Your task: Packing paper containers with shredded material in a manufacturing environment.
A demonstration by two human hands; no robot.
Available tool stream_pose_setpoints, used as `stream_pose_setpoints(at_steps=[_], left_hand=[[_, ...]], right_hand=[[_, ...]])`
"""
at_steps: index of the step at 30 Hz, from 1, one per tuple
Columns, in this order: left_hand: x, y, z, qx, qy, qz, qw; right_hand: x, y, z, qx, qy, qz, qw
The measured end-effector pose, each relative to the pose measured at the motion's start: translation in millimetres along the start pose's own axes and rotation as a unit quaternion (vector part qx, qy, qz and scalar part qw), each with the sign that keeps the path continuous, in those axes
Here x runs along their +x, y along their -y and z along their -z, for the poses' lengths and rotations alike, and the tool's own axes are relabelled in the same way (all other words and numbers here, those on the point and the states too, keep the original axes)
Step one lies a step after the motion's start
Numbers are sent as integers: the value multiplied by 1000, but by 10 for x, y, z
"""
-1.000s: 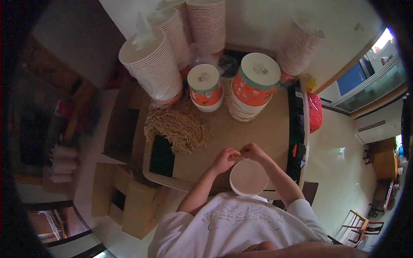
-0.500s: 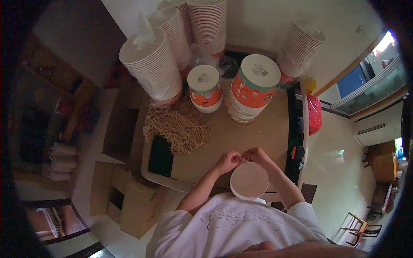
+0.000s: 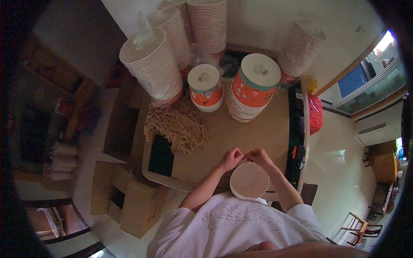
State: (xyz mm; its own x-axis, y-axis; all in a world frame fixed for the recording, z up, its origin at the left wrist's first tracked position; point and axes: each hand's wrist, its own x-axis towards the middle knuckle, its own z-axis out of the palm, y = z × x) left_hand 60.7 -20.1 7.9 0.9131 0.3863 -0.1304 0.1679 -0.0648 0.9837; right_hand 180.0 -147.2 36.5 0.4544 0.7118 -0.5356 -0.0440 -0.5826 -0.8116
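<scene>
A white paper tub (image 3: 249, 182) is held against my front at the table's near edge, its round mouth facing up. My left hand (image 3: 232, 159) is closed in a pinch just beyond the tub's far rim. My right hand (image 3: 259, 158) pinches beside it, against that same rim, with the fingertips of both hands nearly meeting. What lies between the fingers is too small to make out. Past my hands, a tangled heap of thin brown cords (image 3: 178, 129) lies on the cardboard-covered table (image 3: 228, 137).
Two upturned orange-and-white tubs, one smaller (image 3: 205, 90) and one larger stack (image 3: 254, 86), stand mid-table. Tall wrapped stacks of white tubs (image 3: 150, 64) rise behind, another stack (image 3: 301, 47) at far right. A red basket (image 3: 315, 114) hangs by the right edge. Open cardboard boxes (image 3: 137, 202) sit lower left.
My left hand has shifted slightly, its wrist and fingers raised a little and drawn a bit away from the right hand's fingertips. The tub stays in place.
</scene>
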Motion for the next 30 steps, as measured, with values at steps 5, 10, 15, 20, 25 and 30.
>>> stream_pose_setpoints(at_steps=[5,10,15,20,25,30], left_hand=[[21,126,-16,-22,7,29,999],[52,189,-10,-121,6,47,992],[83,35,95,-249,57,114,960],[119,169,132,-252,83,137,954],[119,344,108,-19,80,-62,995],[92,155,103,34,78,-77,993]], right_hand=[[65,-226,-12,53,12,15,998],[20,-156,2,74,20,15,997],[-20,-64,101,34,44,22,998],[59,-212,63,106,43,69,991],[36,-132,29,14,-17,89,996],[79,-201,41,-80,-32,88,992]])
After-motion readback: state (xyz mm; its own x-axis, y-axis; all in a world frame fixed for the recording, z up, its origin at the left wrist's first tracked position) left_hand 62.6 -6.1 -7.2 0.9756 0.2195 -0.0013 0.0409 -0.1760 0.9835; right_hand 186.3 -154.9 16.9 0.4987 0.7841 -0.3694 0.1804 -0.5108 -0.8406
